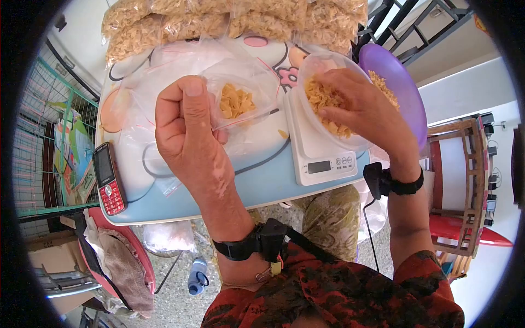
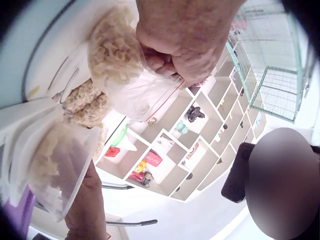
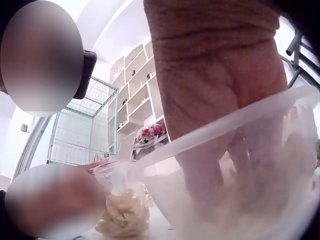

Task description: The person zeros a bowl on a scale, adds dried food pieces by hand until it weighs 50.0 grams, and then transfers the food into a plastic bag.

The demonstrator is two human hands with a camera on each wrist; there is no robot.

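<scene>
Head view first: how far along does the bagging look?

Well under way, I'd judge, but not near its end. A row of filled bags (image 1: 180,24) lies stacked along the far edge of the table (image 1: 262,186), so many portions are done. The zip bag (image 1: 240,93) in hand has only a small heap of flakes (image 1: 236,102) at its bottom, and its red-lined mouth is unsealed.

And what is left?

Topping up and sealing that bag, for one. The clear plastic bowl (image 1: 328,59) on the digital scale (image 1: 322,164) has plenty of flakes in it, and the purple bowl (image 1: 399,82) behind it holds more. I cannot read the scale's display.

How does the left hand hold the bag?

The left hand (image 1: 186,128) pinches the bag's rim between thumb and curled fingers and holds it raised above the table. The left wrist view shows the bag hanging below the fist.

And the right hand?

The right hand (image 1: 363,109) is down inside the clear plastic bowl, fingers bent into the flakes. Through the cloudy wall in the right wrist view I cannot tell whether they have closed on a pinch.

So where is the bag relative to it?

Just beside the bowl, on its left, apart from the right hand and about level with the bowl's rim. A red phone (image 1: 108,177) lies near the table's left edge, well apart from both.
</scene>
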